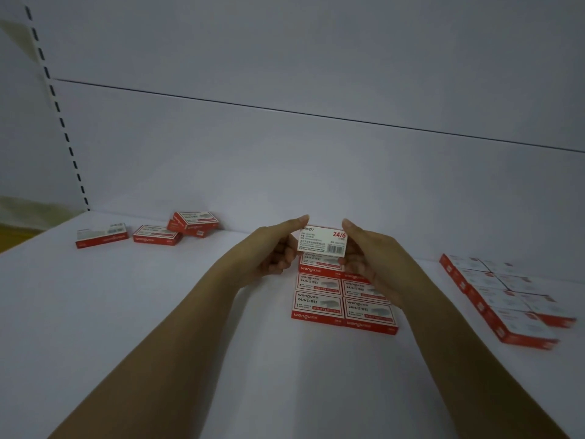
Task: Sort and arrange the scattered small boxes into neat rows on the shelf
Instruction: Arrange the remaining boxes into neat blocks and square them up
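Observation:
Both hands hold one small red-and-white staple box (323,241) upright above the shelf (158,312), its barcode face toward me. My left hand (275,248) pinches its left end and my right hand (370,258) pinches its right end. Directly below lies a neat block of several such boxes (343,299) in two columns, partly hidden by my right hand. Several loose boxes (158,233) lie scattered at the back left, one leaning on another.
A second tidy block of boxes (503,296) lies in two columns at the far right. The white back panel (285,169) rises behind the shelf. A slotted upright (63,122) stands at the left.

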`<state>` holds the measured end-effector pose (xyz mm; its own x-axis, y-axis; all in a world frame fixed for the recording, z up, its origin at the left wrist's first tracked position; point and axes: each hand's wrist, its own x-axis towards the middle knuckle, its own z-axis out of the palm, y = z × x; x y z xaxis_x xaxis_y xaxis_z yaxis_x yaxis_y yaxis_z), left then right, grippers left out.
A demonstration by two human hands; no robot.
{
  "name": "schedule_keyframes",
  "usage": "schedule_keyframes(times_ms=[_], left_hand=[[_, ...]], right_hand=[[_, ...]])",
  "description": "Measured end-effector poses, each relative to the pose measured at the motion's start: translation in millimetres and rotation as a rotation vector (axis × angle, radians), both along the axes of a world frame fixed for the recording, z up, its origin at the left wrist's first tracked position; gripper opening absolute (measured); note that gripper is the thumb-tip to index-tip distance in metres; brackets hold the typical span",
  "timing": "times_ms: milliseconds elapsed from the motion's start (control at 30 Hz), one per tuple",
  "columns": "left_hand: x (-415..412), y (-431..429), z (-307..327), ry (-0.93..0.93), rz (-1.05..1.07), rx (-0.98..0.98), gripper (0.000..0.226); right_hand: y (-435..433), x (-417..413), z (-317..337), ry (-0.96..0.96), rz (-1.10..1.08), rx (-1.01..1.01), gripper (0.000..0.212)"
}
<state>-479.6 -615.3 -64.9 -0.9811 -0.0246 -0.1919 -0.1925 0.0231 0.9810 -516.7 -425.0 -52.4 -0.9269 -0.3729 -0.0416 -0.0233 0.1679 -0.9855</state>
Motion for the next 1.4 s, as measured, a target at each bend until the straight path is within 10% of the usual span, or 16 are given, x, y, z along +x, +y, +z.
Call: schedule_keyframes(times_ms=[333, 667, 1133, 1400], left_hand=[[0, -5, -1, 0.161, -0.114, 0.087, 0.036], [1, 0, -11, 0.271, -0.135, 0.062, 0.041], [2, 1, -4, 0.304, -0.043, -0.056, 0.043], [5, 16, 1, 0.502, 0.082, -0.45, 0.032]], right_hand=[[5, 10, 11, 0.321, -0.042, 0.134, 0.024], [-21, 35, 2, 0.875, 0.049, 0.29, 0.055], [-8, 23, 13, 0.688, -0.02, 0.271, 0.045], [5, 11, 3, 0.574, -0.029, 0.539, 0.043]])
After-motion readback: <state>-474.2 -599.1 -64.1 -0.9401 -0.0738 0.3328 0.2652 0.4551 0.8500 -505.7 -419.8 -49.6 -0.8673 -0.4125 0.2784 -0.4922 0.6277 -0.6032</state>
